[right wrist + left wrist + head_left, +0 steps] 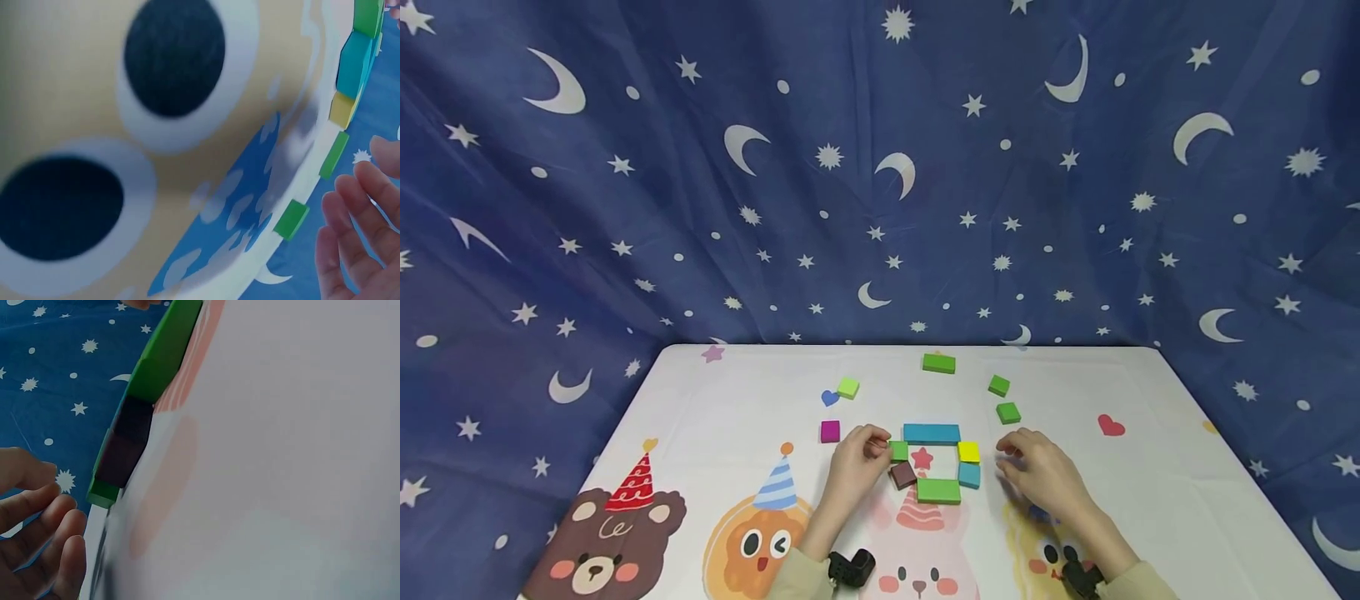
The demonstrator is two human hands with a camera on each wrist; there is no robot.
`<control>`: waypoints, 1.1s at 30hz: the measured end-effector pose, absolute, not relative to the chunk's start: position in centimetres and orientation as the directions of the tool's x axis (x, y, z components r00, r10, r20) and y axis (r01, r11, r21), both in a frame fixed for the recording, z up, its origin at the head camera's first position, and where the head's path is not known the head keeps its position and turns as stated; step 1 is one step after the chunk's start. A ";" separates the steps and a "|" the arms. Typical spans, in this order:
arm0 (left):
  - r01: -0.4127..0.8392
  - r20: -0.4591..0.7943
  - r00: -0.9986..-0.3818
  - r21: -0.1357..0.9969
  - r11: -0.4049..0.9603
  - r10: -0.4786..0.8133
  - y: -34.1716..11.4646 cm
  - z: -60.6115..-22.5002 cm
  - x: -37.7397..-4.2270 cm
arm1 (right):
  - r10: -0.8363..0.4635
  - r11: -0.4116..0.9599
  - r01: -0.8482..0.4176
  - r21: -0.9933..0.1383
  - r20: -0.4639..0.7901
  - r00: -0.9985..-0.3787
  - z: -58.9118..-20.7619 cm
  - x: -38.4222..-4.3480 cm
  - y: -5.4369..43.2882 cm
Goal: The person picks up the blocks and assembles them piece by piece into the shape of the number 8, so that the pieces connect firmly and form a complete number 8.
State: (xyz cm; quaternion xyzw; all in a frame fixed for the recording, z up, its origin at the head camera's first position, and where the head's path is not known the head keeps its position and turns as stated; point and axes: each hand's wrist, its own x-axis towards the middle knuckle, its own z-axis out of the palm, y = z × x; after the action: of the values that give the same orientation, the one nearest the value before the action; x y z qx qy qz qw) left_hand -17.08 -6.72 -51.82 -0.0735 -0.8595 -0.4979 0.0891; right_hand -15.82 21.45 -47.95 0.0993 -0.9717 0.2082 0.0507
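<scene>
From the head, looks across a white tablecloth (752,398) printed with a brown bear (613,510) and a pink rabbit (919,542), up to a dark blue curtain (820,196) scattered with pale moons and stars. Finds blocks ringed mid-cloth round a printed star (922,457): a long blue block (931,433) at the far side, a yellow block (969,452) and a short blue block (969,475) down the right, a long green block (938,492) nearest, a skewed brown block (903,476), and a small green block (898,451) at left. Spreads outside the ring to a purple block (830,432), a lime block (848,388), an oblong green block (939,363), a far green piece (999,385) and a near green piece (1008,412). Meets the left hand (857,458) beside the small green block, loosely bent, gripping nothing; cannot tell whether touching. Meets the right hand (1047,475) right of the yellow block, relaxed and holding nothing.

From the left wrist, skims smooth, pale cloth toward the curtain. Shows long green, brown and small green blocks in line, flat-faced and straight-edged, near softly curled fingers (72,569).

From the right wrist, peers closely at a blurred printed face (275,50). Catches glossy blue and yellow blocks at the edge, near slightly bent, spread fingers (369,203).
</scene>
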 end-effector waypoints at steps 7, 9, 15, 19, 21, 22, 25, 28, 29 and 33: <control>0.215 0.228 -0.973 0.825 0.522 0.040 -6.8 -52.1 -18.3 | -0.158 0.886 -0.210 -0.412 0.156 -0.975 -48.1 -16.5 22.2; 0.220 0.229 -0.972 0.817 0.533 0.050 -6.7 -52.1 -18.6 | -0.150 0.890 -0.202 -0.409 0.155 -0.976 -48.1 -16.8 22.4; 0.230 0.213 -0.972 0.795 0.561 0.098 -6.3 -51.5 -19.5 | -0.128 0.889 -0.180 -0.421 0.149 -0.981 -48.1 -17.5 22.9; 0.237 0.188 -0.972 0.779 0.581 0.143 -6.0 -51.2 -20.0 | -0.110 0.881 -0.164 -0.444 0.144 -0.983 -48.1 -18.0 23.2; 0.247 0.181 -0.969 0.767 0.592 0.170 -5.9 -51.2 -20.3 | -0.108 0.872 -0.164 -0.461 0.145 -0.983 -48.1 -18.3 23.4; 0.250 0.177 -0.968 0.763 0.595 0.180 -5.9 -51.2 -20.4 | -0.108 0.868 -0.166 -0.468 0.148 -0.983 -48.0 -18.6 23.5; 0.269 0.173 -0.961 0.752 0.601 0.214 -5.7 -51.2 -20.7 | -0.112 0.855 -0.178 -0.488 0.161 -0.981 -47.8 -19.3 23.7; 0.288 0.171 -0.954 0.745 0.602 0.246 -5.6 -51.3 -21.0 | -0.115 0.849 -0.183 -0.496 0.166 -0.979 -47.7 -20.1 24.0; 0.293 0.169 -0.952 0.742 0.603 0.255 -5.6 -51.3 -21.1 | -0.112 0.850 -0.180 -0.495 0.163 -0.980 -47.7 -20.3 24.1; 0.300 0.155 -0.947 0.733 0.610 0.279 -5.4 -51.5 -21.5 | -0.113 0.859 -0.168 -0.483 0.141 -0.984 -47.8 -21.3 24.6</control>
State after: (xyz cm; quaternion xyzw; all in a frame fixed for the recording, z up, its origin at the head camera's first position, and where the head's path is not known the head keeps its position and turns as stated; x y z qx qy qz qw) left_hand -21.50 -5.41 -51.47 -0.1615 -0.8972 -0.4107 0.0127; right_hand -21.33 24.62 -47.82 0.0729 -0.9627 0.2550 0.0539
